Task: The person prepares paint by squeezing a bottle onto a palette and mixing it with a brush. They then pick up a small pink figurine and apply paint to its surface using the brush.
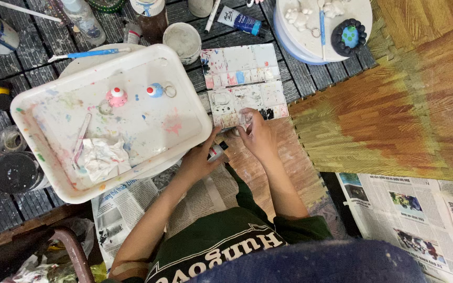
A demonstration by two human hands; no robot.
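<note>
Paint is the risk here: my left hand (pixel 197 160) is closed around a small tube (pixel 216 152) with a dark cap end, held just below the palette (pixel 245 86), and my right hand (pixel 255 137) rests its fingertips on the palette's near edge, pressed down on the corner wells rather than pinching anything. If I squeeze too hard, I judge the colour could overshoot a well and run into its neighbours, already stained pink, blue and black. The palette sits half on the slatted mat and half on the wood floor, so a push from my right hand could tip or slide it. My left forearm passes close to the tray (pixel 111 120), whose corner hangs over the newspaper (pixel 132 202); a nudge could shift the two small painted figures (pixel 117 97) and the crumpled rag (pixel 100 157) lying in it. Hard to make out: whether the tube is open, since my fingers cover most of it, and what lies under my right fingertips. My knees and shirt block the bottom of the view, and the jars at the left and top edges are cut off.
</note>
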